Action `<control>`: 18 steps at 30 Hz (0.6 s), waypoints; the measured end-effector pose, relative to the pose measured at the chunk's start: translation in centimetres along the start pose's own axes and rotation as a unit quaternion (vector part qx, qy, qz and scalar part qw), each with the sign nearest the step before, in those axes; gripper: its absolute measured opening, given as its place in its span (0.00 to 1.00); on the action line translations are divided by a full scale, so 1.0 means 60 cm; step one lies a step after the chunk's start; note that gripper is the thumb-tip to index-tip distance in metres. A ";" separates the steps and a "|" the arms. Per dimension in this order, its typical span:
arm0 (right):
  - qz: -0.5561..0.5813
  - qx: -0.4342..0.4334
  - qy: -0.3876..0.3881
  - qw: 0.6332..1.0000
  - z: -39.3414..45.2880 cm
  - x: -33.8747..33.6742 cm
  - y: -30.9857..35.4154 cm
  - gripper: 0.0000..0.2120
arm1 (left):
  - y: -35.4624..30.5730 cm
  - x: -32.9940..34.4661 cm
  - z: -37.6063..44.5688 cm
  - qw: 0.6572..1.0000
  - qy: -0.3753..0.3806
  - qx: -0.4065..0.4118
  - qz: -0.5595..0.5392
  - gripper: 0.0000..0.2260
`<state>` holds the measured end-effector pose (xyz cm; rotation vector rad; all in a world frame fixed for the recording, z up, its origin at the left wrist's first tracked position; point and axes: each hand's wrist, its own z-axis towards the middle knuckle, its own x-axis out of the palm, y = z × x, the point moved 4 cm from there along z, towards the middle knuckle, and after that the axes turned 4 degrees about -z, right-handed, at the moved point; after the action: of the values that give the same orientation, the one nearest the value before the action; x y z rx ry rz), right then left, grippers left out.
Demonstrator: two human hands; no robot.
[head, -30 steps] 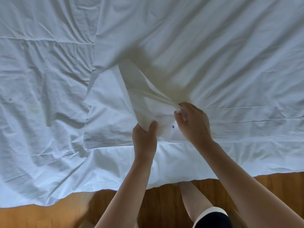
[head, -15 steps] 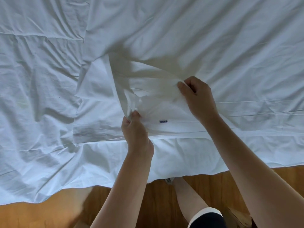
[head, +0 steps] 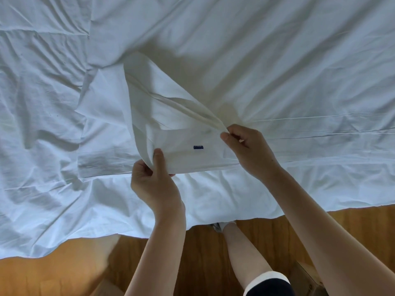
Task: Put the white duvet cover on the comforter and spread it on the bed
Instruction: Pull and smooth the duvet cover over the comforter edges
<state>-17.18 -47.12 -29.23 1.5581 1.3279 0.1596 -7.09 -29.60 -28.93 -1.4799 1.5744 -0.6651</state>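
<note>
While both forearms reach forward, left hand (head: 152,180) pinches duvet cover (head: 256,60) hem thumb-up; right hand (head: 248,150) grip clamps bunched edge, knuckles raised.

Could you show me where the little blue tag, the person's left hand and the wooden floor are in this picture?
blue tag (head: 198,147), head view, middle of the small label on the white cover.
left hand (head: 155,184), head view, back of the hand pinching the cover's edge.
wooden floor (head: 53,272), head view, bare boards below the hanging bedding.
</note>
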 end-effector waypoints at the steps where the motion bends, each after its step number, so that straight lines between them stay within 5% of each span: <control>1: 0.003 -0.007 -0.002 1.000 -0.002 -0.001 0.005 0.16 | 0.000 -0.002 0.005 1.000 0.004 0.008 0.002 0.12; 8: 0.027 -0.013 0.013 0.999 -0.002 0.001 0.002 0.08 | 0.015 0.064 -0.029 0.950 0.275 -0.097 0.113 0.05; 13: 0.002 -0.023 0.028 0.999 -0.001 0.003 -0.023 0.13 | 0.014 0.094 -0.048 0.930 0.313 -0.030 0.190 0.11; 18: -0.060 -0.021 0.005 0.998 -0.002 0.007 -0.049 0.04 | 0.030 0.101 -0.050 0.896 0.321 0.061 0.299 0.21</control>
<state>-19.00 -47.14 -31.56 1.4391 1.4135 0.1209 -10.20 -35.70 -30.33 -0.6137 2.2951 -0.9030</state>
